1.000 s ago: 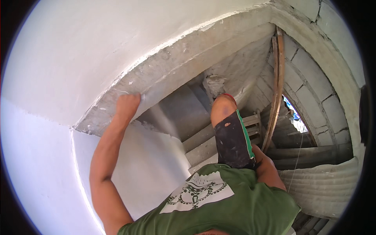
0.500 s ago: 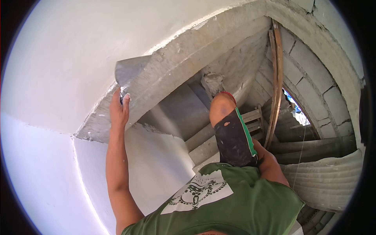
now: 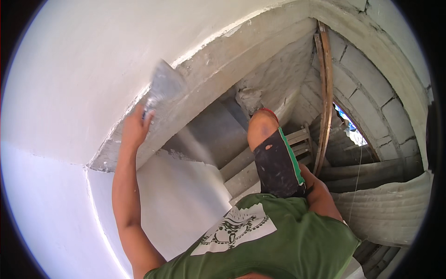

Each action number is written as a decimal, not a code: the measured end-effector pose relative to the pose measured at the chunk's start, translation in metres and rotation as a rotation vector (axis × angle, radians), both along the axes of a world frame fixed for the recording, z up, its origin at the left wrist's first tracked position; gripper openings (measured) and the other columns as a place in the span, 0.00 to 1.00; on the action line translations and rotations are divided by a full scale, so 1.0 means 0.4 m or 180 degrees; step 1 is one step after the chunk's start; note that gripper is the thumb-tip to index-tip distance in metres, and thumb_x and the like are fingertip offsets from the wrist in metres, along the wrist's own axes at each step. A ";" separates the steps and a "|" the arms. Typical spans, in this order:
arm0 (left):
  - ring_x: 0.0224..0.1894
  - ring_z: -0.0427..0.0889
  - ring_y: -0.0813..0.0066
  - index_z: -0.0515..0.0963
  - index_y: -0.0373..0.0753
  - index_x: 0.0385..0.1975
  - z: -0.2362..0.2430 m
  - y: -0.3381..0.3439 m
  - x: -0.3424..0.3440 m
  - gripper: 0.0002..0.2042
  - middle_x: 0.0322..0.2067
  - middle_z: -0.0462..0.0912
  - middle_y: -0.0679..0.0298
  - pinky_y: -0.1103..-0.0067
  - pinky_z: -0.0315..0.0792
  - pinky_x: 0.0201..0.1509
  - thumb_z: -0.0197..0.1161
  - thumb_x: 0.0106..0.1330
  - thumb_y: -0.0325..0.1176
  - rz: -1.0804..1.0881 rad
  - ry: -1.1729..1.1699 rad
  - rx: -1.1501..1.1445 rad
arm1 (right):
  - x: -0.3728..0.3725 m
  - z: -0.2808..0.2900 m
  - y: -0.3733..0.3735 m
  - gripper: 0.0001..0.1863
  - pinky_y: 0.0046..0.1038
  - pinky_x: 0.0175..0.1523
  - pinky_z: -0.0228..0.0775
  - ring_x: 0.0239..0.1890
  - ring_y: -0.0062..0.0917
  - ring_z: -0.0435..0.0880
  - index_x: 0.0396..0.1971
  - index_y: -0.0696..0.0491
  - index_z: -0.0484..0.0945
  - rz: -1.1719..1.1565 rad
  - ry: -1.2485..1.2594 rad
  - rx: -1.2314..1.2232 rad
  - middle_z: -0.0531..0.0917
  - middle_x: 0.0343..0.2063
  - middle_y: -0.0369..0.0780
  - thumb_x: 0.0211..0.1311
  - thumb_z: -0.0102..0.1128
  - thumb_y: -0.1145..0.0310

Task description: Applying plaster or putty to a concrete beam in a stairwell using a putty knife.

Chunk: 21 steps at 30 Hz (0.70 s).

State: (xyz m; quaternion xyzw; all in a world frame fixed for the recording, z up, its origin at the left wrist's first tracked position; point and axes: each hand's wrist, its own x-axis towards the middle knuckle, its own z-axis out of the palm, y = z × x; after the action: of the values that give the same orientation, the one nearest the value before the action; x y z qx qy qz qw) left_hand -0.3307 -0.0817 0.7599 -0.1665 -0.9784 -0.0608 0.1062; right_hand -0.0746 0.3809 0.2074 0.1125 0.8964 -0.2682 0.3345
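Observation:
My left hand (image 3: 135,126) is closed round the handle of a wide-bladed putty knife (image 3: 166,83), whose grey blade is smeared by motion. The blade lies over the rough, whitish edge where the white wall (image 3: 93,60) meets the bare grey concrete ledge (image 3: 209,69). Whether the blade touches the surface cannot be told. On the other side, my right arm (image 3: 317,195) reaches down behind my raised leg in dark shorts (image 3: 278,162), which hides my right hand and anything in it.
Beyond the ledge is a drop with wooden slats (image 3: 297,137) below. Two upright wooden strips (image 3: 326,93) stand at the right before a block wall (image 3: 367,111) with a small opening. Corrugated sheet (image 3: 385,214) lies at the lower right, with a thin line hanging near it.
My left hand has shifted slightly left and down. The putty knife has swung from its earlier angle, its blade now slanting up and right. My right arm looks unmoved.

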 end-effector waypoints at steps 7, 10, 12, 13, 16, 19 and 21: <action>0.28 0.79 0.43 0.69 0.36 0.47 -0.023 -0.027 -0.010 0.19 0.23 0.79 0.46 0.59 0.71 0.33 0.55 0.67 0.46 -0.0275 -0.0027 -0.0434 | -0.016 0.003 0.004 0.16 0.41 0.49 0.73 0.45 0.45 0.81 0.38 0.54 0.83 0.0056 0.0014 0.0035 0.82 0.39 0.52 0.50 0.58 0.65; 0.29 0.79 0.44 0.70 0.35 0.44 0.001 0.054 0.016 0.18 0.23 0.79 0.46 0.59 0.71 0.33 0.55 0.68 0.46 0.0112 0.0433 0.1058 | 0.011 0.000 0.012 0.15 0.41 0.49 0.73 0.45 0.45 0.81 0.38 0.54 0.83 -0.0031 -0.0015 0.0037 0.82 0.39 0.52 0.50 0.58 0.65; 0.29 0.79 0.44 0.70 0.35 0.43 -0.047 0.017 0.023 0.18 0.24 0.79 0.46 0.59 0.71 0.33 0.55 0.68 0.46 0.0069 0.0133 0.0347 | -0.003 0.003 0.000 0.15 0.41 0.49 0.73 0.45 0.45 0.81 0.38 0.54 0.83 0.0048 0.0013 0.0009 0.82 0.38 0.52 0.50 0.58 0.65; 0.29 0.79 0.44 0.70 0.35 0.42 -0.070 -0.012 0.021 0.17 0.24 0.79 0.46 0.59 0.70 0.33 0.55 0.68 0.46 -0.0016 -0.0212 -0.0361 | -0.011 0.004 0.005 0.15 0.41 0.49 0.73 0.45 0.45 0.81 0.38 0.54 0.83 0.0081 0.0023 0.0033 0.82 0.38 0.52 0.50 0.58 0.65; 0.29 0.79 0.43 0.70 0.35 0.42 -0.020 -0.018 -0.004 0.18 0.25 0.80 0.46 0.60 0.70 0.33 0.54 0.68 0.46 -0.0207 -0.0085 0.0126 | 0.005 0.002 0.013 0.15 0.41 0.49 0.73 0.45 0.45 0.81 0.38 0.55 0.83 0.0023 -0.0001 0.0027 0.82 0.38 0.52 0.50 0.58 0.65; 0.30 0.79 0.43 0.70 0.36 0.44 -0.018 0.061 0.036 0.18 0.26 0.81 0.47 0.60 0.71 0.33 0.55 0.68 0.46 0.0129 0.0529 0.1094 | 0.017 -0.001 0.020 0.15 0.41 0.49 0.73 0.44 0.45 0.82 0.37 0.55 0.83 0.0001 -0.0015 0.0036 0.82 0.38 0.52 0.50 0.58 0.65; 0.30 0.79 0.43 0.70 0.36 0.45 -0.063 0.018 0.032 0.18 0.26 0.81 0.47 0.60 0.71 0.33 0.55 0.68 0.46 0.0078 0.0175 0.0395 | 0.005 0.003 0.016 0.15 0.41 0.49 0.73 0.44 0.46 0.82 0.37 0.55 0.83 0.0044 0.0009 0.0030 0.82 0.38 0.52 0.50 0.58 0.65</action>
State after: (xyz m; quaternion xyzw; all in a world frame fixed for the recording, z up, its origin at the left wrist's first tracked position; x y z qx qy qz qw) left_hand -0.3180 -0.0746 0.7346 -0.1492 -0.9714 -0.1155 0.1439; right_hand -0.0727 0.3875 0.2084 0.1076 0.8989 -0.2618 0.3346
